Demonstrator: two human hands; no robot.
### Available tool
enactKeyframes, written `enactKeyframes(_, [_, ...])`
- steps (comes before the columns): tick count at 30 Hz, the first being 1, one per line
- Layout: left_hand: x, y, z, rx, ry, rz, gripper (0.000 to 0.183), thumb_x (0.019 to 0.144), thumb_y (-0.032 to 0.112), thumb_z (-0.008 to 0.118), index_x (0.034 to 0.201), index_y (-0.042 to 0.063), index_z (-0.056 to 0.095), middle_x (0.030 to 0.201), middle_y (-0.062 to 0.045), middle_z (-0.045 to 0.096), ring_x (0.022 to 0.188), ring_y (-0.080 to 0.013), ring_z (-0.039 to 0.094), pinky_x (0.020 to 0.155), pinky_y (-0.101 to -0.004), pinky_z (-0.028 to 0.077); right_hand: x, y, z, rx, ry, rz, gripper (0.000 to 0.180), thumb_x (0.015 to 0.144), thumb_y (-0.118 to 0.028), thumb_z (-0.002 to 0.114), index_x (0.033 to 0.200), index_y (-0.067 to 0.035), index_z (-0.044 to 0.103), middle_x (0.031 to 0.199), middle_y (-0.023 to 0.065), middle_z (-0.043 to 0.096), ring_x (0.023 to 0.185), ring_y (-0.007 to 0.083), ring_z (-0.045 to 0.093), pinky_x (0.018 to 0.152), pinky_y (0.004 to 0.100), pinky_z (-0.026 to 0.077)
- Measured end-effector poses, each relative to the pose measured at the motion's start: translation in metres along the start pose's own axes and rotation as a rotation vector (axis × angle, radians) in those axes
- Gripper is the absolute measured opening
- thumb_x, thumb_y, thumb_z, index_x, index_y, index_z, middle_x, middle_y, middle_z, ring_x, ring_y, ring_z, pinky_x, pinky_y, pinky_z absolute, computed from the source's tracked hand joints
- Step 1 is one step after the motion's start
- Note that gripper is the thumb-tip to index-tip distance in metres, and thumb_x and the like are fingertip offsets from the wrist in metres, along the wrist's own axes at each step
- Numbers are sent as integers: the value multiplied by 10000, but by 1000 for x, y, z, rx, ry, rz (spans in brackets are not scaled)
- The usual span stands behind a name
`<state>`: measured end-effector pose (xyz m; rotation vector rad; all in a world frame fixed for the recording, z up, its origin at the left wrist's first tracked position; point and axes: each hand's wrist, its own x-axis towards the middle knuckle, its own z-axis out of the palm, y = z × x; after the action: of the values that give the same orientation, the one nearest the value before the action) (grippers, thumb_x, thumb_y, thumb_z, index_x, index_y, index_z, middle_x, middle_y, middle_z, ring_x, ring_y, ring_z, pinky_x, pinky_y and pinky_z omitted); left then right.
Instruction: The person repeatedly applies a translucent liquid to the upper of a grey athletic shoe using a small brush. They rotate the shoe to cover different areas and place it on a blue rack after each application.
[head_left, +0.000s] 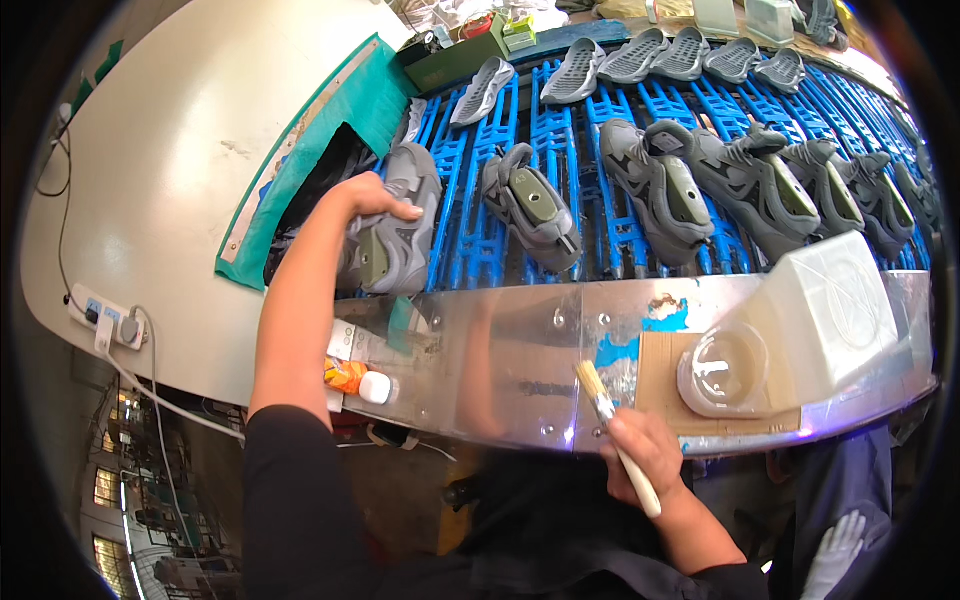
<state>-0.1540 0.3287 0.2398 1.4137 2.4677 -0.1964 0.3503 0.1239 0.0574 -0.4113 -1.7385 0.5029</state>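
Note:
My left hand (375, 199) lies over a grey shoe (409, 255) at the left end of the conveyor, its thumb along the shoe's side and its fingers partly hidden. In my right hand (649, 454) is a flat paintbrush (596, 386) with a pale handle, its bristles pointing up and away over the metal ledge (517, 337). To the right of the brush, a translucent plastic container (817, 322) lies tilted on a cardboard piece (660, 360), with clear liquid in its rounded opening. Another grey shoe (532, 206) on a green last stands nearest to my left hand's right side.
Blue conveyor racks (480, 187) carry several more grey shoes (660, 195) and, behind them, grey soles (574, 71). A green fabric flap (322, 142) hangs at the cover's opening. A white-capped bottle (375, 388) lies on the ledge's left. At lower right is another person's gloved hand (836, 551).

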Motion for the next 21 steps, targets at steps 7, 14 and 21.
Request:
enactKeyframes(7, [84,48,23,56,-314,-89,1140,595,636,1073,1373,-125,732,1359,-209,760,1195,-353,761,1000,-525,605,-1,3,-3,-10,-35,5,492,926,-63,868,1382,-57,685,1100,151,758,753,287,722,597,378,563])
enactKeyframes(14, [107,45,21,199,-150,38,1343,560,869,947,1411,-141,698,1467,-269,702,1328,-368,713,1113,-476,559,-3,3,-3,-6,-19,29,487,929,-57,867,1380,-51,684,1104,156,756,743,288,715,601,374,570])
enactKeyframes(21, [84,169,48,-596,315,146,1114,759,802,884,1325,-141,711,1157,-240,814,1034,-343,806,854,-480,633,-6,2,-7,-20,36,22,527,898,-1,868,1388,-27,677,1074,172,750,772,319,715,631,391,573])
